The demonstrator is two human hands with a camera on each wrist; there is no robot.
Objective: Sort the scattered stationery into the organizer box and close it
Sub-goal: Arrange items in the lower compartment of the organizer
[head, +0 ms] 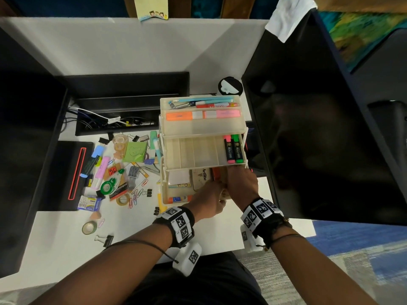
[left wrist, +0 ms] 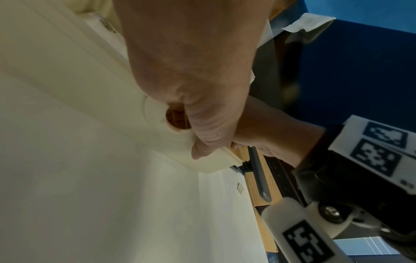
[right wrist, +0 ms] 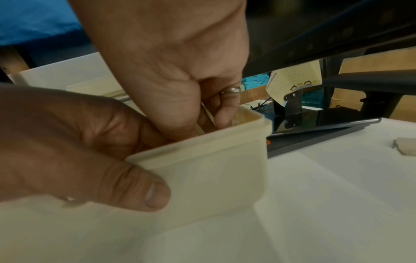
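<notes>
The cream organizer box (head: 204,128) stands open on the white desk, its trays fanned back. Pink and green highlighters (head: 233,148) lie in the middle tray. My left hand (head: 211,201) grips the front wall of the bottom compartment (right wrist: 213,169), thumb outside and fingers over the rim. My right hand (head: 241,183) reaches down into that compartment's right end. Its curled fingers (right wrist: 223,113) pinch a thin pale flat item that is mostly hidden. Scattered stationery (head: 123,170) lies left of the box: clips, tape rolls, sticky notes, markers.
A large dark monitor (head: 319,128) leans close on the right of the box. A black cable tray (head: 132,102) runs behind the pile, with a black pad (head: 66,172) at the left. A tape roll (head: 89,227) and binder clip (head: 108,239) lie near the desk's front edge.
</notes>
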